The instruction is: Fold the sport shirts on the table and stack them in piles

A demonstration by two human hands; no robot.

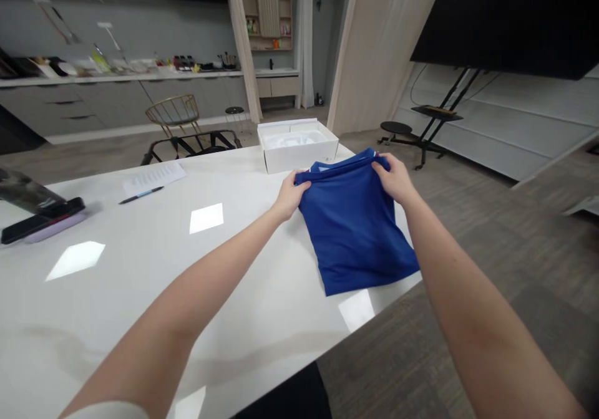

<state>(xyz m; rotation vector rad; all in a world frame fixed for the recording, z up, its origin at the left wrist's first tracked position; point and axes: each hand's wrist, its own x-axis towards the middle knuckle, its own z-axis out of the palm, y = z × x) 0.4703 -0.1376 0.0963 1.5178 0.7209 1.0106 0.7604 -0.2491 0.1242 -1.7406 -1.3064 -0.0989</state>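
A dark blue shirt (355, 226), folded to a roughly square shape, lies on the right part of the white table with its far edge lifted. My left hand (291, 197) pinches the far left corner between thumb and fingers. At the far right corner, my right hand (394, 177) grips the cloth the same way. Bits of white and pink trim show along the raised edge. Just beyond the shirt stands an open white box (299, 156) with pale, clear-looking wrapping inside.
On the white table (243, 282) lie a pen (141, 195), a printed sheet (156, 178) and a dark phone-like object (42, 221) at the far left. The table's right edge runs close beside the shirt. Behind stand a wire chair (175, 112) and a screen on a wheeled stand (435, 131).
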